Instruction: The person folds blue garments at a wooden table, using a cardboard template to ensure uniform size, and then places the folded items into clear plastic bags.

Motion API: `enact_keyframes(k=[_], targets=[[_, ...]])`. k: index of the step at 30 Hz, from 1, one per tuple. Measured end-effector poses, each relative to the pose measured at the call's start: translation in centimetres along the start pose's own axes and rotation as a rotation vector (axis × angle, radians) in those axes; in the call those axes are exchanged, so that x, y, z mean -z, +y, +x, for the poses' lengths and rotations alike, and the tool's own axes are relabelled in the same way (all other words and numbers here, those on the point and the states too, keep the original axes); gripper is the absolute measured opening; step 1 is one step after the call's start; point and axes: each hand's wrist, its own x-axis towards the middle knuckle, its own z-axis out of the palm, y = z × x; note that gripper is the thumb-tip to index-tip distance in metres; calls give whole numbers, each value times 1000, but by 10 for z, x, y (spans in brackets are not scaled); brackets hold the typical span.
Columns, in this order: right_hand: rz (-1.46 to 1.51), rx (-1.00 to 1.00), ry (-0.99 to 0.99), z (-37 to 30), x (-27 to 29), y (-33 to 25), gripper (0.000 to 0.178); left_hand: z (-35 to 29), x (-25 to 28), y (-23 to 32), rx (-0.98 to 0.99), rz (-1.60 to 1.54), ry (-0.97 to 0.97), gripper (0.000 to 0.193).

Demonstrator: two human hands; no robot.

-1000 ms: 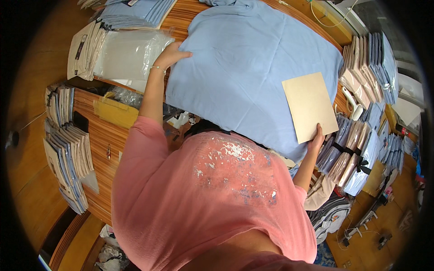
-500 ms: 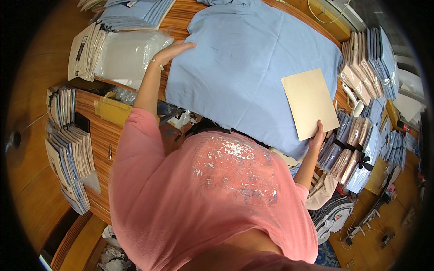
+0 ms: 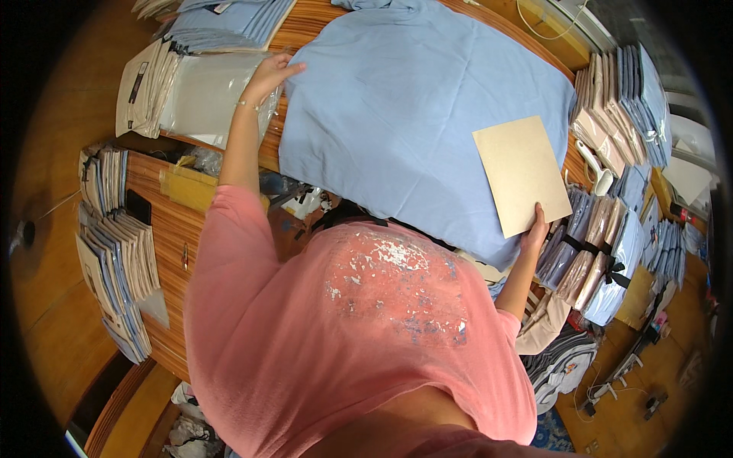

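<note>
A light blue garment lies spread over the wooden table in front of me, with a few soft creases. At its far left edge is my left hand, fingers apart and holding nothing, beside a pile of clear plastic bags. On the garment's right part rests a tan cardboard sheet, slightly tilted. My right hand grips the sheet's lower right corner, thumb on top and the other fingers hidden beneath.
Packed folded shirts stand at the left, back left and back right. A white-handled tool lies by the right edge, near bundles tied with black ribbon. An open drawer sits left of me.
My left hand has drawn slightly left and away from me, off the garment toward its edge. The cardboard sheet and my right hand stay practically where they were.
</note>
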Motion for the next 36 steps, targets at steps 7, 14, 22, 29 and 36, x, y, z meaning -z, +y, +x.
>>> enact_keyframes(k=[7, 14, 22, 29, 36], targets=[[17, 9, 14, -2, -2, 0, 55, -32, -43, -7, -256, 841, 735, 38], [-34, 54, 23, -9, -7, -22, 52, 14, -85, 31, -617, 193, 511, 19], [261, 86, -194, 55, -71, -87, 45, 164, -74, -2, -717, 758, 607, 35], [198, 62, -72, 100, -59, -33, 46, 65, -95, -7, -740, 285, 481, 31], [178, 45, -17, 91, -56, -53, 48, 5, -84, -40, -541, 740, 461, 38]])
